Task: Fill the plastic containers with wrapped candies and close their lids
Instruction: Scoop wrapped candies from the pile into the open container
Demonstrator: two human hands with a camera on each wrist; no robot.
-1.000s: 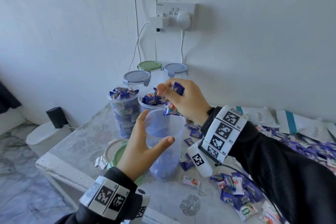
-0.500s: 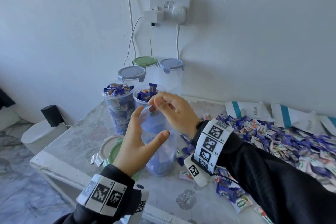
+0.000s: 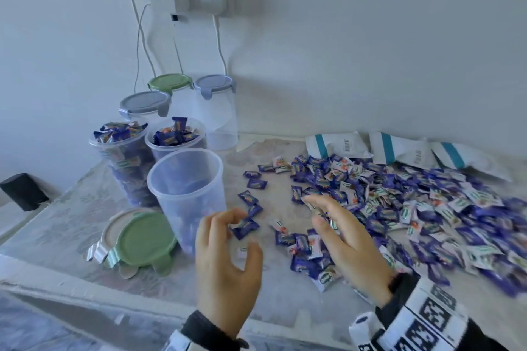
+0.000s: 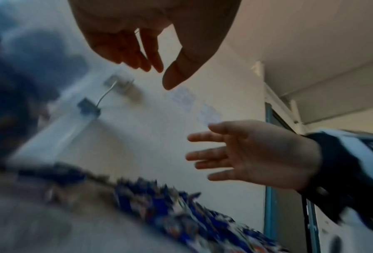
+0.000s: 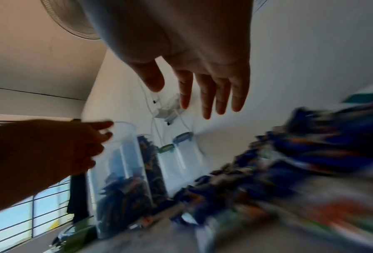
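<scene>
Pale patterned surface (image 3: 71, 216) against a white wall. Wide heap of wrapped candies (image 3: 413, 202) spread over its right half, a few strays reaching left. Open clear container (image 3: 186, 194) left of the heap, partly filled (contents blurred). Behind it two open containers (image 3: 125, 162) heaped to the rim, and three lidded ones (image 3: 216, 111) by the wall. Loose green lid (image 3: 142, 239) flat beside the open container. Right hand (image 3: 350, 245) above the heap's near edge, grip spread, fingers straight, nothing held. Left hand (image 3: 225, 259) just right of the container, grip loosely curled and empty.
</scene>
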